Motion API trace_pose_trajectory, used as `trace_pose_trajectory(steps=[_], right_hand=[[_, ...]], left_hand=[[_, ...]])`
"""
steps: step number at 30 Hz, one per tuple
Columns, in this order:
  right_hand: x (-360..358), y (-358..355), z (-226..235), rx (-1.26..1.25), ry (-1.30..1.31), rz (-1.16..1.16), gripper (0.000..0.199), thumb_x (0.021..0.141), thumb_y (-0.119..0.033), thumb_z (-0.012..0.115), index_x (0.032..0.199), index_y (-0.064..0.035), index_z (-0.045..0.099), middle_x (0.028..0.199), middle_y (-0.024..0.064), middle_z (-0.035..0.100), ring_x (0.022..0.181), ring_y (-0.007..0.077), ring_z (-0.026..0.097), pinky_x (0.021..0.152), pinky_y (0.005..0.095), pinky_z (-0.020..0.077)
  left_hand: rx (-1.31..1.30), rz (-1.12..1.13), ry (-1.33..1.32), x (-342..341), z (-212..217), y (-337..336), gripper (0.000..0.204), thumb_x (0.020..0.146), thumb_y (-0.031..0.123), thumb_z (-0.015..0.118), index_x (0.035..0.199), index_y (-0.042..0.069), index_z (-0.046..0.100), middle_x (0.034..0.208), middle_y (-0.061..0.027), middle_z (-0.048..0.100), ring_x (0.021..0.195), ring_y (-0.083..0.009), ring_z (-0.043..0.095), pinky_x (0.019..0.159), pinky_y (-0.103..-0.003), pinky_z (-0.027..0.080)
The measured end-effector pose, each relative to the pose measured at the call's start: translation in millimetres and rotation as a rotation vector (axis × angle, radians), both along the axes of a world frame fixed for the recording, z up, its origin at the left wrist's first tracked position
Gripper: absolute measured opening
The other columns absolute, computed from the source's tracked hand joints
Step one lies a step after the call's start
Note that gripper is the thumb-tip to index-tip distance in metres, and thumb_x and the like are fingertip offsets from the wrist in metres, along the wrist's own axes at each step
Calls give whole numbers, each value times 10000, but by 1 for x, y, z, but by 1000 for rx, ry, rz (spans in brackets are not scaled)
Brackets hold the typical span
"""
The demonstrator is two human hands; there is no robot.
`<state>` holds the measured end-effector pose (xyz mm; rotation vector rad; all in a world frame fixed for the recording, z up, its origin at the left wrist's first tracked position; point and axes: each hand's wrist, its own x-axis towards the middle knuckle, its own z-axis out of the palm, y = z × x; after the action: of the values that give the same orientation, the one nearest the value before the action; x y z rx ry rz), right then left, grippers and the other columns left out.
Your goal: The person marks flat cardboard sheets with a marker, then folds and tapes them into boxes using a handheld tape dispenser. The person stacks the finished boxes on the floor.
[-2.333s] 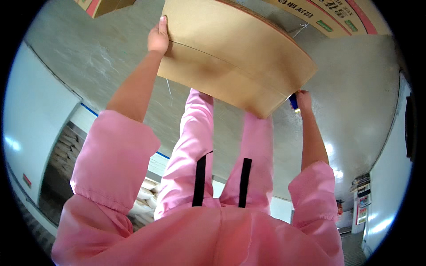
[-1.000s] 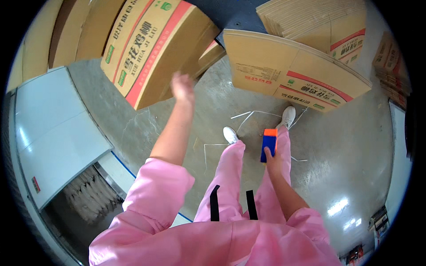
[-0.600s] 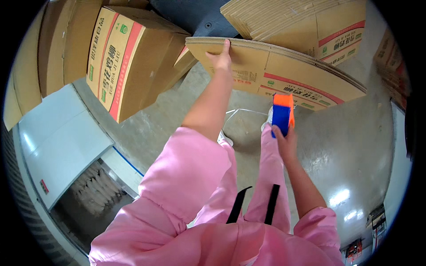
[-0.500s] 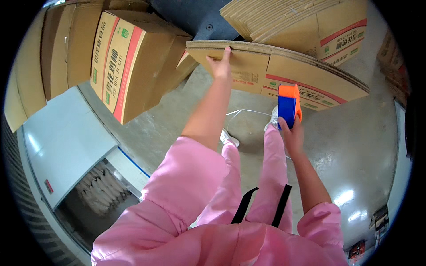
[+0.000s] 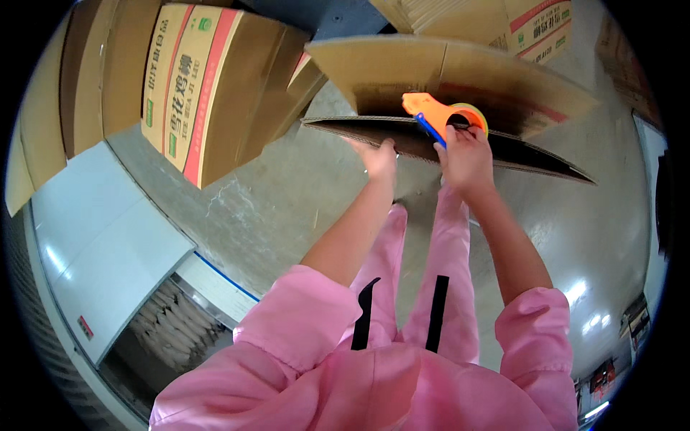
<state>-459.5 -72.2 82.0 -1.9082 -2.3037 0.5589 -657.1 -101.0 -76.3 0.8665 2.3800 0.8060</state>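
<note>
My left hand [image 5: 376,156] is wrapped round the near side of a folded flat cardboard carton [image 5: 415,146], which stands on edge in front of my legs. The carton's top gapes slightly, with a dark gap between its walls. In my right hand [image 5: 468,159] is an orange and blue tape dispenser [image 5: 425,106] with a yellowish roll, held just above the carton's top edge. Another flat cardboard sheet [image 5: 496,75] leans away behind the carton. My left fingertips are partly hidden by the cardboard.
More flattened cartons [image 5: 460,18] stand stacked at the back. To the left is an upright printed carton [image 5: 248,93] beside taller cardboard. A white chest freezer [image 5: 108,223] with pale contents stands at the near left. Further boxes [image 5: 625,68] are at the far right.
My left hand has drawn one carton toward me, apart from the cardboard behind, and its top has parted. My right hand has risen, turning the dispenser sideways over the carton.
</note>
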Motion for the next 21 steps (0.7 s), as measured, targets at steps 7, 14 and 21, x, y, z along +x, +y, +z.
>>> trace_pose_trajectory(steps=[7, 14, 21], right_hand=[[19, -68, 12, -12, -67, -264, 276, 928, -294, 682, 1016, -51, 583, 922, 182, 681, 950, 378, 647, 910, 496, 475], [126, -299, -29, 358, 432, -1635, 342, 1001, -230, 575, 1162, 71, 556, 1075, 124, 631, 965, 230, 611, 877, 370, 506], [-12, -320, -160, -469, -35, -758, 499, 959, -289, 610, 1336, 25, 520, 1100, 311, 661, 1083, 467, 617, 975, 518, 466]], left_hand=[[-261, -509, -473, -118, 102, -121, 1055, 835, -32, 620, 1620, 146, -62, 1465, -195, 504, 1111, -284, 668, 830, -374, 562], [-480, -878, -1, -169, 126, -153, 1032, 795, 47, 639, 1624, 111, 26, 1509, -243, 451, 1119, -412, 627, 933, -464, 527], [-857, -1475, 202, -73, 23, -161, 1113, 803, 479, 746, 1607, 12, 134, 1700, -144, -70, 1576, -265, -25, 1239, -562, 79]])
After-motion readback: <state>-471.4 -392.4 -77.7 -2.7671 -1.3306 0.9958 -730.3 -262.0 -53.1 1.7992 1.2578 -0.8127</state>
